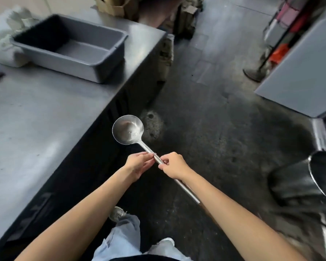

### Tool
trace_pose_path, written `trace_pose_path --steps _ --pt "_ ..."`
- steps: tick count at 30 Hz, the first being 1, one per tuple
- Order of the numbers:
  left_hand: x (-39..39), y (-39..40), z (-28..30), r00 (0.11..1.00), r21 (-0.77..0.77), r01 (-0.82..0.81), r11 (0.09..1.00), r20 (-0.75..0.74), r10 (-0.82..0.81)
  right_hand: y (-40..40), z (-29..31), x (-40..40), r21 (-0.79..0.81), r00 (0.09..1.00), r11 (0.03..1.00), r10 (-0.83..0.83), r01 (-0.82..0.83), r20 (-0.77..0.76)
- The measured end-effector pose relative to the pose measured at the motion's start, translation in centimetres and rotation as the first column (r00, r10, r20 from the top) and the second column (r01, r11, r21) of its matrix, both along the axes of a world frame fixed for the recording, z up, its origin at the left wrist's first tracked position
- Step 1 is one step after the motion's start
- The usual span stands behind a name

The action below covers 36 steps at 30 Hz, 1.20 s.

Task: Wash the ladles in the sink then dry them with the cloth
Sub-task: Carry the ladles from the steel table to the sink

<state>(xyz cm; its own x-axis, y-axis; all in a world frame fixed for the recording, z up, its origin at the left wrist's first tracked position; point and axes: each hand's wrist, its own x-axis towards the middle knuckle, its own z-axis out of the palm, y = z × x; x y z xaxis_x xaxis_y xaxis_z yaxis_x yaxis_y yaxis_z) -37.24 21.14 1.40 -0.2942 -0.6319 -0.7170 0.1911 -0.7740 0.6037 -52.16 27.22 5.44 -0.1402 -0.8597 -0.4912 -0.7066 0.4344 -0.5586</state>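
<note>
Here, both hands hold one steel ladle (pixel 127 130) over the dark floor (pixel 205 119), just right of the metal table (pixel 45 110). The left hand (pixel 137 164) pinches the shaft with its fingertips; the right hand (pixel 174 165) curls around it nearer the person. The handle's near end disappears beneath the right forearm. A grey tub (pixel 94 66) sits far left on the table. Blurred white bundles beside it are hard to identify.

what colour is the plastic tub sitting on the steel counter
The tub is grey, inside and out. It shows in the head view, the only one here, at upper left.
</note>
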Motion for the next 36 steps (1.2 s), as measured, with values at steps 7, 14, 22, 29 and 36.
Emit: trace_pose_path --steps 7,14,22,29,36 --pt "-10.2 6.8 0.2 0.968 0.001 0.252 0.968 -0.006 -0.252 9.9 0.1 -8.3 -0.008 0.970 0.971 -0.241 0.241 -0.016" --pt "-19.5 12.4 1.3 0.888 -0.024 0.460 0.887 0.026 -0.460 18.3 0.5 -14.9 -0.044 0.881 0.880 -0.473 0.472 -0.003" --pt "-28.6 17.9 2.2 0.735 -0.049 0.677 0.734 0.076 -0.674 26.0 -0.1 -20.5 -0.074 0.722 0.718 -0.690 0.692 0.051" --pt "-38.6 21.3 1.7 0.613 0.019 0.785 0.619 0.117 -0.781 30.2 -1.0 -27.3 -0.075 0.575 0.571 -0.809 0.818 0.118" --pt "-50.6 24.6 1.4 0.505 0.056 0.857 0.512 0.109 -0.856 33.4 -2.3 -37.7 -0.055 0.481 0.478 -0.869 0.877 0.118"
